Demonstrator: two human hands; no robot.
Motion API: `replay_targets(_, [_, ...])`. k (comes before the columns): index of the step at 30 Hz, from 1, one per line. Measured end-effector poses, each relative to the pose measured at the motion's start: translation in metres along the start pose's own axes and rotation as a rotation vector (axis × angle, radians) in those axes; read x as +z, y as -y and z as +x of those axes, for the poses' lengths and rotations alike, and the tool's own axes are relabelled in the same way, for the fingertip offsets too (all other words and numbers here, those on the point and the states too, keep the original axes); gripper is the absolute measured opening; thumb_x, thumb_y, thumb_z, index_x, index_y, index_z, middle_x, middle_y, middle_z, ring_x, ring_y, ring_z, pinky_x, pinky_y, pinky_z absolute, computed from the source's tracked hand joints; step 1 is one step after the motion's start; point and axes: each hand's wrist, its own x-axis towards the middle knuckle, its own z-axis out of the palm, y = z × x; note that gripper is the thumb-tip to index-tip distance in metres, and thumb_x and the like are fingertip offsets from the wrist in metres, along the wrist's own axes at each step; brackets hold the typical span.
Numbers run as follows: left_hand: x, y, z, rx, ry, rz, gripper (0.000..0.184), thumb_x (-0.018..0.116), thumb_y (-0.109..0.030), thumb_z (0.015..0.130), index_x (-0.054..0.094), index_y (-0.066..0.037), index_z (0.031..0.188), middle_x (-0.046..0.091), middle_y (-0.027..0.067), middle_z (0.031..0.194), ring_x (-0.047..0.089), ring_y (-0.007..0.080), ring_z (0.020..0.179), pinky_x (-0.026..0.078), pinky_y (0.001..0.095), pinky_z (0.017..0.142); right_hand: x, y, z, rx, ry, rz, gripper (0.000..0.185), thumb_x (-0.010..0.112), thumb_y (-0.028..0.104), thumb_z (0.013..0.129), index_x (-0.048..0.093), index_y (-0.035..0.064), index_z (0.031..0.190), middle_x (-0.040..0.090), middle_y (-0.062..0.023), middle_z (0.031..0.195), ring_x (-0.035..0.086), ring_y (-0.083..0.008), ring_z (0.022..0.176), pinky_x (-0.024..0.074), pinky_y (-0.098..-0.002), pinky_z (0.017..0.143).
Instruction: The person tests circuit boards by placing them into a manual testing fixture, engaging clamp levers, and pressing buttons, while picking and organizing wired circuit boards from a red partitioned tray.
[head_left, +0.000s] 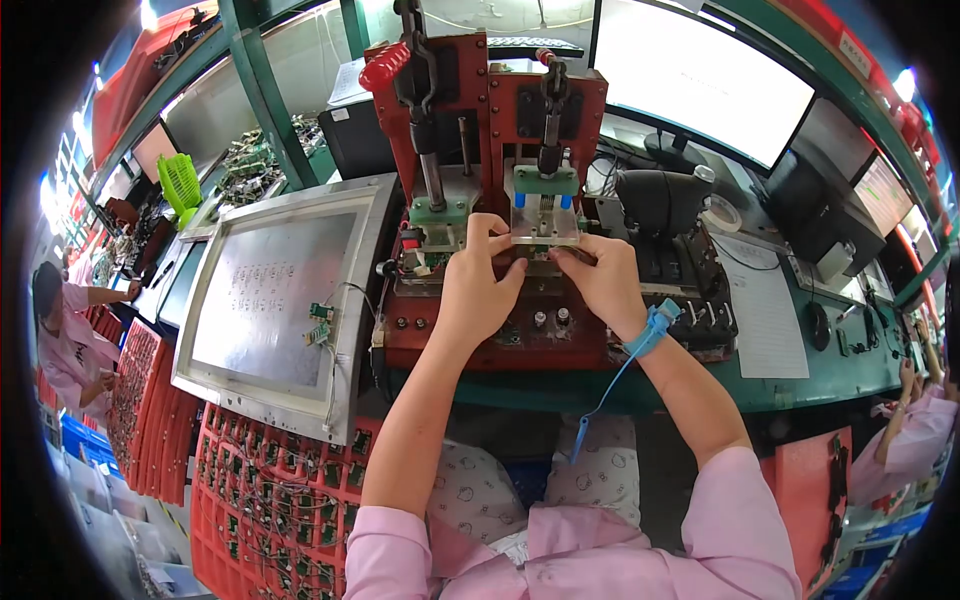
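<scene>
Fingers (514,274) of the left hand (474,292) bend at the near left corner of a clear plate (544,228); those of the right hand (610,283) meet its right corner. Whether either hand grips or only touches cannot be told. From left to right: a metal-framed panel (275,290); a red press (560,350), with the plate under its right clamp (551,130); a blue strap (652,330) around the right wrist; a printed sheet (765,325) on the green worktop (840,375).
</scene>
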Motion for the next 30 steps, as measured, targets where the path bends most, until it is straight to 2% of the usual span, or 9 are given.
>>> replay_targets(5, [0.001, 0.002, 0.000, 0.068, 0.019, 0.077, 0.046, 0.064, 0.005, 0.079, 0.039, -0.009, 0.114, 0.070, 0.0227, 0.108, 0.069, 0.0352, 0.094, 0.051, 0.0374, 0.078, 0.002, -0.003, 0.002, -0.018, -0.007, 0.006, 0.021, 0.072, 0.011, 0.079, 0.073, -0.0037, 0.094, 0.068, -0.0125, 0.068, 0.048, -0.0191, 0.050, 0.0403, -0.0297, 0.051])
replay_targets(9, [0.001, 0.005, -0.002, 0.090, 0.046, 0.084, 0.049, 0.063, 0.006, 0.078, 0.036, -0.009, 0.116, 0.070, 0.0236, 0.110, 0.069, 0.0356, 0.093, 0.051, 0.0377, 0.078, -0.001, -0.003, 0.004, 0.020, 0.043, 0.027, 0.022, 0.070, 0.004, 0.080, 0.072, -0.0057, 0.100, 0.067, -0.0060, 0.071, 0.045, -0.0098, 0.058, 0.0373, -0.0224, 0.055])
replay_targets(15, [-0.002, 0.005, -0.004, 0.121, 0.076, 0.092, 0.050, 0.063, 0.006, 0.077, 0.034, -0.010, 0.116, 0.069, 0.0231, 0.113, 0.069, 0.0347, 0.091, 0.050, 0.0369, 0.077, -0.001, -0.004, 0.004, 0.041, 0.048, 0.093, 0.023, 0.071, 0.004, 0.080, 0.072, -0.0068, 0.100, 0.066, -0.0057, 0.071, 0.046, -0.0098, 0.058, 0.0382, -0.0221, 0.056])
replay_targets(19, [-0.005, 0.002, -0.006, 0.064, 0.107, 0.124, 0.051, 0.065, 0.005, 0.077, 0.034, -0.010, 0.115, 0.069, 0.0219, 0.115, 0.069, 0.0340, 0.093, 0.050, 0.0359, 0.077, 0.003, -0.011, 0.004, -0.003, -0.012, 0.194, 0.019, 0.074, 0.008, 0.077, 0.072, -0.0061, 0.089, 0.066, -0.0107, 0.066, 0.048, -0.0155, 0.053, 0.0396, -0.0278, 0.053])
replay_targets(24, [-0.006, -0.006, -0.008, 0.021, 0.143, 0.184, 0.050, 0.066, 0.000, 0.077, 0.035, -0.007, 0.116, 0.068, 0.0220, 0.111, 0.067, 0.0393, 0.105, 0.050, 0.0427, 0.082, 0.003, -0.012, 0.005, 0.037, 0.007, 0.217, 0.021, 0.073, 0.008, 0.077, 0.072, -0.0063, 0.093, 0.067, -0.0107, 0.068, 0.048, -0.0153, 0.053, 0.0394, -0.0271, 0.053])
replay_targets(30, [-0.006, -0.003, -0.010, 0.066, 0.156, 0.201, 0.050, 0.068, -0.003, 0.077, 0.037, -0.006, 0.117, 0.067, 0.0212, 0.113, 0.066, 0.0376, 0.107, 0.051, 0.0411, 0.084, 0.002, -0.013, 0.009, 0.034, 0.041, 0.147, 0.022, 0.073, 0.008, 0.078, 0.071, -0.0069, 0.093, 0.066, -0.0104, 0.067, 0.049, -0.0159, 0.053, 0.0401, -0.0277, 0.053])
